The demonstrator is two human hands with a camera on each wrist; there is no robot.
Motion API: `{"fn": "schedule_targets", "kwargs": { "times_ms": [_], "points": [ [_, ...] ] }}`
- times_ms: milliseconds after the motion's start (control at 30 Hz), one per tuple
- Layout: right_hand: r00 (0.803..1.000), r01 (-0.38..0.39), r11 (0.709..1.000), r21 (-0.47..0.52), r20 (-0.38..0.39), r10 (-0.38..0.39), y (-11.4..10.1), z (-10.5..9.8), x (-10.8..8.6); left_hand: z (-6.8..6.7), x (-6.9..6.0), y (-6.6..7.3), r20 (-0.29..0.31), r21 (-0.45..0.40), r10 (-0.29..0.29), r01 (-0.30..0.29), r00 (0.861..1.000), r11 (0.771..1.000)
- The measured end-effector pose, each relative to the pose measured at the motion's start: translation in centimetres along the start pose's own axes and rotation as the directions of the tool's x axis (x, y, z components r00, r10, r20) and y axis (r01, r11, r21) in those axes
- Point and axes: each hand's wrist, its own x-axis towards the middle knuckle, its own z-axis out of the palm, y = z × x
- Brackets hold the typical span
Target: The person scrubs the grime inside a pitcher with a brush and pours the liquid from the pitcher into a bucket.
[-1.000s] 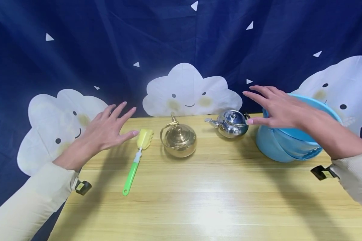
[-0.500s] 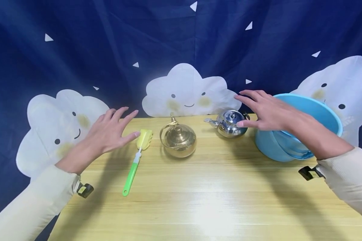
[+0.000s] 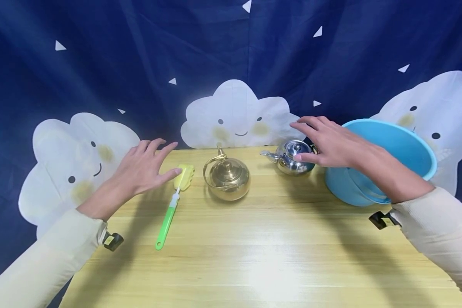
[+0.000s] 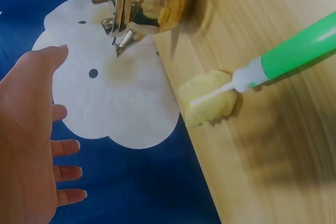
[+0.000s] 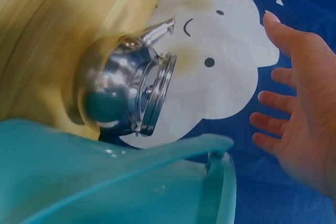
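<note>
My left hand [image 3: 141, 167] hovers with spread fingers left of a sponge brush [image 3: 174, 203], which has a yellow sponge head and a green handle. In the left wrist view that hand [image 4: 31, 124] is apart from the brush and holds nothing. A gold teapot [image 3: 235, 182] stands right of the brush, its handle folded to the left. Over a silver teapot [image 3: 290, 160] hangs my right hand [image 3: 333, 143], hiding part of its right side. The right wrist view shows a gap between this hand [image 5: 310, 103] and the silver teapot [image 5: 118, 85]; its fingers are relaxed.
A light blue bucket [image 3: 342, 186] stands on the wooden table [image 3: 223, 252] at the right, partly under my right forearm. Behind the table's back edge hangs a dark blue curtain [image 3: 150, 51] with white clouds.
My right hand has moved left, from beside the bucket's rim to over the silver teapot. The left hand has shifted slightly right and down. Teapots, brush and bucket stay put.
</note>
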Motion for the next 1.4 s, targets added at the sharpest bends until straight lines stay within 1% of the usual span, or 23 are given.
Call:
{"fn": "schedule_targets", "kwargs": {
  "times_ms": [167, 367, 633, 800, 1000, 1233, 1400],
  "points": [
    [0.999, 0.026, 1.000, 0.010, -0.025, -0.026, -0.3, 0.5, 0.8, 0.0, 0.3, 0.4, 0.015, -0.002, -0.002, 0.002, 1.000, 1.000],
    [0.999, 0.041, 0.999, 0.009, -0.020, -0.040, -0.8, 0.9, 1.7, 0.2, 0.4, 0.6, 0.027, -0.007, -0.005, 0.005, 1.000, 1.000],
    [0.997, 0.075, 0.997, 0.008, -0.035, -0.075, -1.5, 1.3, 2.8, 0.6, 0.8, 1.0, 0.031, 0.002, -0.005, 0.005, 1.000, 1.000],
    [0.996, 0.079, 0.997, 0.006, -0.035, -0.078, -1.8, 1.6, 3.2, 0.8, 1.1, 1.2, 0.023, 0.014, 0.008, -0.008, 1.000, 1.000],
    [0.996, 0.077, 0.997, 0.009, -0.042, -0.077, -2.0, 2.1, 3.4, 1.0, 1.4, 1.5, 0.011, 0.005, 0.017, -0.017, 1.000, 1.000],
    [0.991, 0.114, 0.993, -0.020, -0.062, -0.115, -2.2, 2.6, 3.8, 1.3, 1.6, 1.8, -0.003, -0.001, 0.033, -0.033, 0.999, 0.999],
    [0.989, 0.125, 0.992, -0.033, -0.074, -0.127, -2.3, 2.8, 4.0, 1.6, 1.7, 2.2, -0.018, -0.001, 0.042, -0.042, 0.999, 0.999]
  ]
}}
